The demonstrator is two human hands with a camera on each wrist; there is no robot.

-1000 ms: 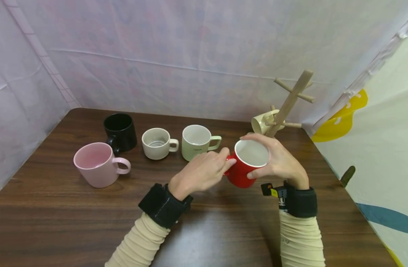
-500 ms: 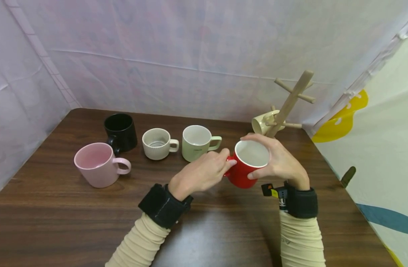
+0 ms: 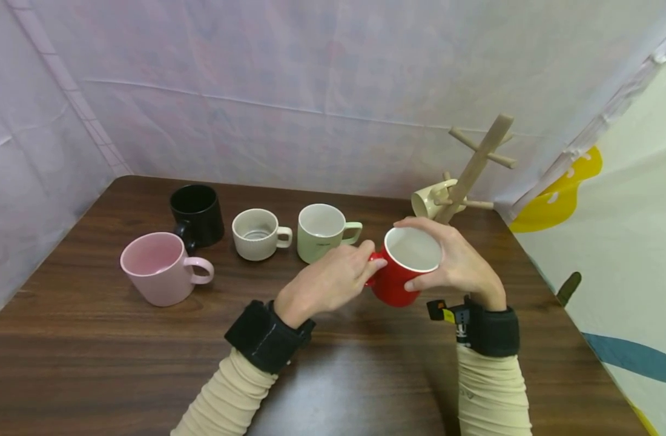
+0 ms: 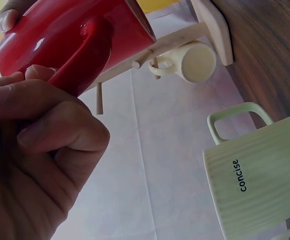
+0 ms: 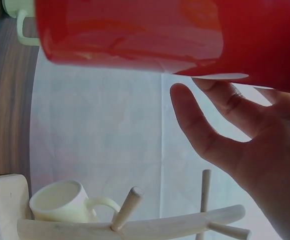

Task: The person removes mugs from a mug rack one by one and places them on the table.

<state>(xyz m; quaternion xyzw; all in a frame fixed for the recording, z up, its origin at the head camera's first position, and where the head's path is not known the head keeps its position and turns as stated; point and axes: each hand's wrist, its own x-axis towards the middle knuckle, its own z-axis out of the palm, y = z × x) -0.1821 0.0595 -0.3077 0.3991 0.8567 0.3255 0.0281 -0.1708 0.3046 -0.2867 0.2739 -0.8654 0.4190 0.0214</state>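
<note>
Between my two hands is a red mug [image 3: 394,282] with a white inside, tilted slightly and raised over the table. My left hand [image 3: 329,281] pinches its handle [image 4: 87,57], fingers curled through and thumb against it. My right hand [image 3: 457,260] grips the mug's body near the rim from the right, thumb on the near side and fingers round the far side. Just behind the right hand stands a wooden mug tree [image 3: 474,166]; a cream mug [image 3: 427,201] hangs by its handle on a lower peg.
A pale green mug [image 3: 318,242] lettered "concise" stands behind the left hand. Left of it are a small white ribbed cup [image 3: 255,242], a black mug [image 3: 202,218] and a pink mug [image 3: 161,278]. A curtain [image 3: 289,72] hangs along the back of the brown table [image 3: 120,363].
Hardly anything differs. Both hands keep the same hold on the red mug, and the other mugs and the mug tree stay where they were.
</note>
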